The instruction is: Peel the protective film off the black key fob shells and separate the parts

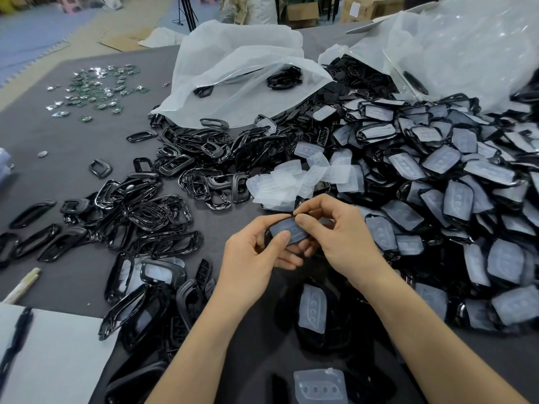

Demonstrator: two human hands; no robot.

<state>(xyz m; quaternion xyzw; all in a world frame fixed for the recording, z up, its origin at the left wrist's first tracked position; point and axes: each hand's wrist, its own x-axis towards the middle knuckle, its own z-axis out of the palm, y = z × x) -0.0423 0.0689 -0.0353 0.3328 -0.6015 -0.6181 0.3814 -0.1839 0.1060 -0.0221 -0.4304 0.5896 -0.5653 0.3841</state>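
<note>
Held piece: one black key fob shell (277, 220) in the air above the near-centre of the bench (73, 135), and between both hands.

Left hand (256, 255) grips it from below. Its fingers are curled under and its thumb lies flat on the protective film (288, 228), probably to brace the shell against the pull.

Right hand (341, 237) pinches the shell's upper edge with thumb and forefinger, where film meets rim. This is likely picking for a corner to start the peel. I cannot tell whether the film has lifted yet.

Sorting by zone:
- Unpeeled shells (443, 182) are heaped to the right, within the right hand's reach.
- Peeled films (306, 176) are dropped just beyond the hands.
- Bare black frames (175, 176) are spread to the left.

Each output therefore appears to have its own side.

Room: the bare bench directly under and ahead of the hands is a narrow strip between the piles. More frames crowd the near left, and a filmed shell (313, 309) lies between the forearms. Open bench lies only far left, towards the circuit boards (99, 88).
</note>
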